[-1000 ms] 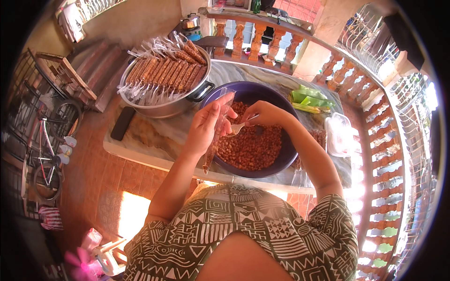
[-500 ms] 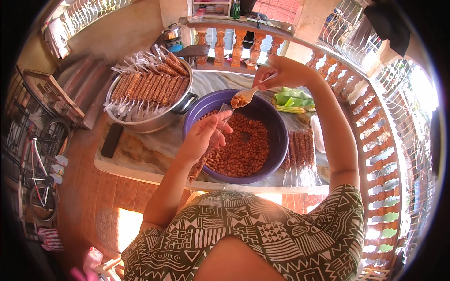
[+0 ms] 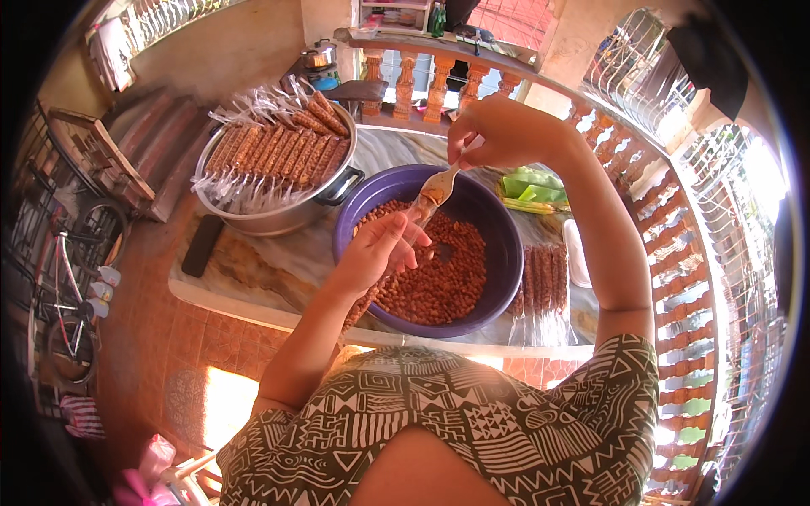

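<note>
My left hand (image 3: 377, 250) grips a long narrow clear plastic bag (image 3: 359, 310) partly filled with reddish-brown nuts. Its upper end pokes out above my fingers, over a purple basin (image 3: 512, 291). Inside the basin lies a heap of the same coated nuts (image 3: 443, 282). With my right hand (image 3: 498, 131) I pinch the handle of a pale spoon (image 3: 439, 187). The spoon tilts steeply downward, its tip at the bag's mouth, and a few nuts show on it. Whether the tip is inside the bag is hard to make out.
Left of the basin, a large metal pot (image 3: 253, 223) is piled with filled nut bags (image 3: 283, 152). More filled bags (image 3: 540, 282) lie on the right, near green leaves (image 3: 531, 187) and a white container (image 3: 577, 253). A dark flat object (image 3: 202, 244) rests on the marble table (image 3: 253, 278). A balustrade (image 3: 666, 278) curves around.
My right hand has tipped the spoon from nearly level to steeply downward, bringing its tip to the bag's mouth. Fewer nuts show on the spoon. My left hand still holds the bag.
</note>
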